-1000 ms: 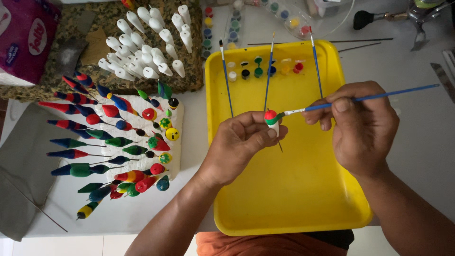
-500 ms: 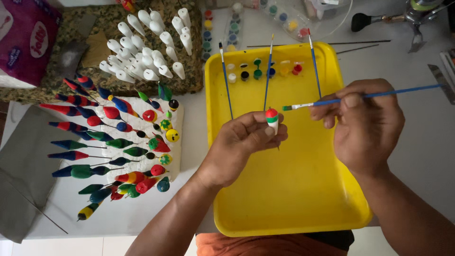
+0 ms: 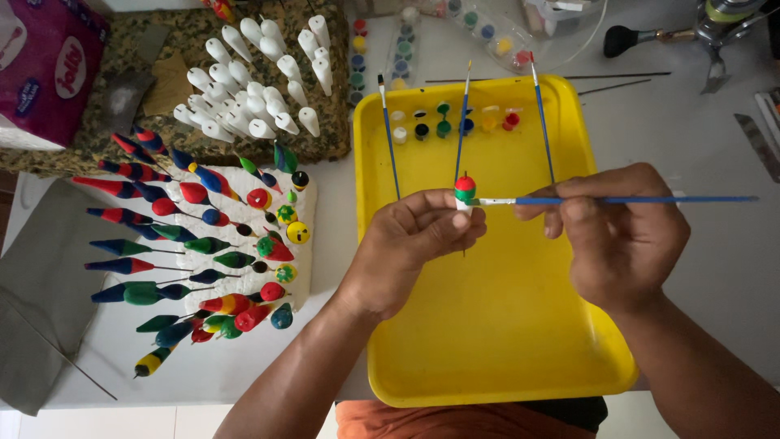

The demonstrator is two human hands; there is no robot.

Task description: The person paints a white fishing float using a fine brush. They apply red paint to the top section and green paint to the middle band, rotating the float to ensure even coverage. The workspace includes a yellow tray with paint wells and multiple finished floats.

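Left hand (image 3: pixel 410 248), pinched on a small red-and-green fishing float (image 3: pixel 464 192) above the yellow tray (image 3: pixel 496 358), is met by a blue paintbrush (image 3: pixel 617 200) gripped in the right hand (image 3: pixel 621 236); wet colours could be smeared by any slipping fingertip.

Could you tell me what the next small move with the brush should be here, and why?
Probably a slight turn of the float in the left hand while the brush in the right hand stays put. The brush tip meets the float's side just below its red top and green band, where the body is white, so rotating it would likely carry the paint around evenly.
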